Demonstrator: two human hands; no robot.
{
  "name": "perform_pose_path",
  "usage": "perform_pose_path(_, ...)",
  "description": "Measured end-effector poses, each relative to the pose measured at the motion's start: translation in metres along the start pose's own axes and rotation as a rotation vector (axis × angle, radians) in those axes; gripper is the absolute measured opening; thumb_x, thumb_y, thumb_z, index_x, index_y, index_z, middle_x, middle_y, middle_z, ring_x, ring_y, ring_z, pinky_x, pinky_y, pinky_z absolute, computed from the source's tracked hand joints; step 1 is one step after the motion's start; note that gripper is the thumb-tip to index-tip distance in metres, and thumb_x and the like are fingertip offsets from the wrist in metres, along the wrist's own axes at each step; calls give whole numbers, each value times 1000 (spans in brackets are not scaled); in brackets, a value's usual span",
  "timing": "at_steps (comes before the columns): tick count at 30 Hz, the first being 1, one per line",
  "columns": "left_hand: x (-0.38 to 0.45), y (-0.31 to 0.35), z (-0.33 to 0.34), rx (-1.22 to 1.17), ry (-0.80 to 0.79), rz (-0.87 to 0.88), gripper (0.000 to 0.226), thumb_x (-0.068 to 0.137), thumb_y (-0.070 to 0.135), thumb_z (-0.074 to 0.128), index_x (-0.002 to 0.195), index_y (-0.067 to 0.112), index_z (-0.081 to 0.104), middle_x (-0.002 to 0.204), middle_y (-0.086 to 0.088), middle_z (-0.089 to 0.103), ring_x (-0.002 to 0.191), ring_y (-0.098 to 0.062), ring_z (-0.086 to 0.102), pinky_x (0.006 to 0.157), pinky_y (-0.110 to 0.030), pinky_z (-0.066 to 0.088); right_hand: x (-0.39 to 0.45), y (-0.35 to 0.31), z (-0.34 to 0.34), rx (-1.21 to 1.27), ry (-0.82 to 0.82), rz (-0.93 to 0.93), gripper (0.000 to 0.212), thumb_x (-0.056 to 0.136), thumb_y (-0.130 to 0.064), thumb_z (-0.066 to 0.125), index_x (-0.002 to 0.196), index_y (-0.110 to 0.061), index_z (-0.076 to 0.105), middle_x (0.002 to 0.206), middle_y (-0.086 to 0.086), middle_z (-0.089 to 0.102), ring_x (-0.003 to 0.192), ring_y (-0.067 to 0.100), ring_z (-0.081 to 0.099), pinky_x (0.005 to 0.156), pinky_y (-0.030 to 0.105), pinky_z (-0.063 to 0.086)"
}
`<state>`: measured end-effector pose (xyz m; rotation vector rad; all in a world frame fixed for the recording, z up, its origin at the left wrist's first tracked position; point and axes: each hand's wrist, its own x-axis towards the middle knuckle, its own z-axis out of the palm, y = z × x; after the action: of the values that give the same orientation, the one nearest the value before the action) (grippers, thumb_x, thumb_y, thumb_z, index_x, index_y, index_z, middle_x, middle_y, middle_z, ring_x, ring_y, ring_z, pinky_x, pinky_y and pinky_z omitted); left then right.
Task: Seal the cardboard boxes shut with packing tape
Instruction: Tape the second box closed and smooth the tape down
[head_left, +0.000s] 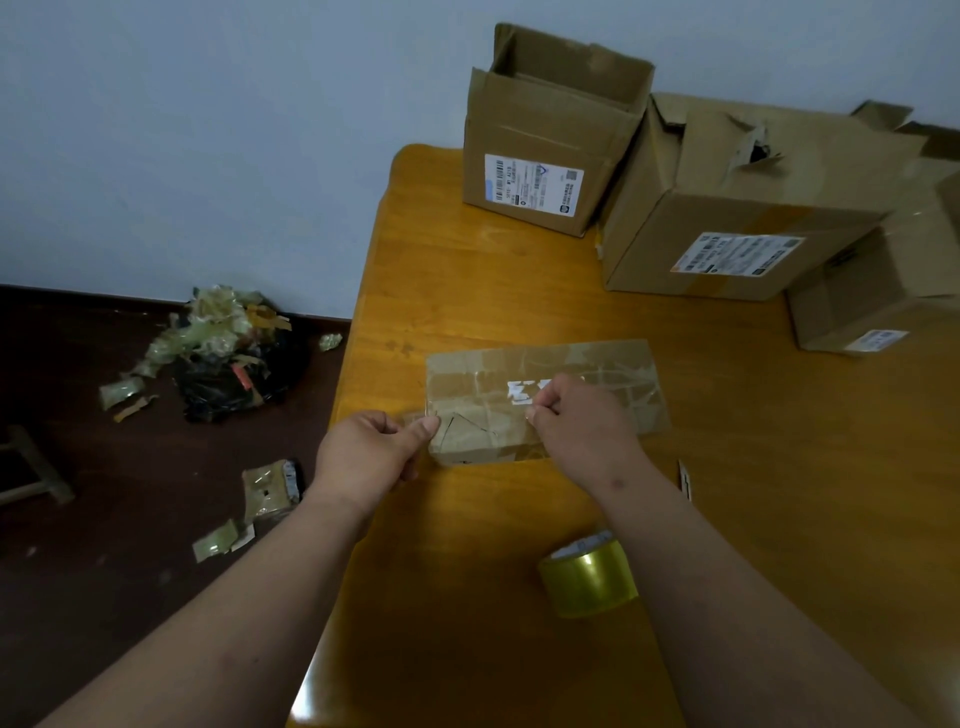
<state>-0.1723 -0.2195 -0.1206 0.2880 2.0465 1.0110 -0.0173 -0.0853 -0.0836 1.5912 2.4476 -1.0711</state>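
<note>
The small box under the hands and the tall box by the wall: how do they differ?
The small box lies flat, shut and covered in tape; the tall box stands upright with flaps open. Both hands reach the small box; nobody touches the tall box. Both are brown cardboard on the table.

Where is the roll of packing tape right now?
In the head view, the roll of packing tape sits on the wooden table, near its front edge, beside the right forearm and nearer the camera than the flat taped box.
</note>
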Motion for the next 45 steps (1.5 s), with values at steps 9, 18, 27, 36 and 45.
perform_pose_path(9, 5, 6, -6, -56, -166, -187, 47, 79, 49, 75, 89, 5, 64, 75, -8, 66, 56, -17, 58, 50, -27, 47, 2, 2, 1, -2, -5, 17, 9, 98, -22, 54, 94, -17, 60, 98, -2, 64, 91, 14, 58, 81, 33, 51)
perform_pose_path(18, 8, -25, -19, 149, -249, 100, 56, 60, 57, 83, 88, 12, 66, 74, -3, 67, 67, -15, 61, 64, -31, 50, 0, 2, 1, -20, -33, -6, 8, 98, -21, 55, 94, -16, 60, 95, 0, 65, 89, 17, 61, 83, 38, 53)
perform_pose_path(27, 10, -25, -26, 743, -105, 336, 90, 52, 87, 53, 118, 25, 49, 98, 6, 63, 84, -13, 62, 68, -34, 54, 0, 5, -2, -9, -87, -88, 2, 99, -20, 54, 98, -18, 55, 89, -3, 57, 86, 16, 56, 76, 33, 48)
perform_pose_path(36, 41, -17, -33, 1140, -207, 1511, 64, 97, 55, 41, 152, 26, 28, 159, -6, 29, 146, -28, 30, 113, -50, 33, 0, 12, -3, 30, -107, -131, 15, 99, -22, 54, 114, -20, 54, 85, -5, 53, 79, 13, 54, 71, 32, 46)
perform_pose_path(45, -1, -81, -14, 1158, 19, 1206, 63, 103, 48, 15, 155, 12, 15, 165, -4, 1, 151, -28, 10, 118, -53, 16, 5, 17, -1, 86, -110, -113, 21, 98, -23, 56, 119, -19, 54, 87, -5, 53, 78, 13, 54, 63, 27, 39)
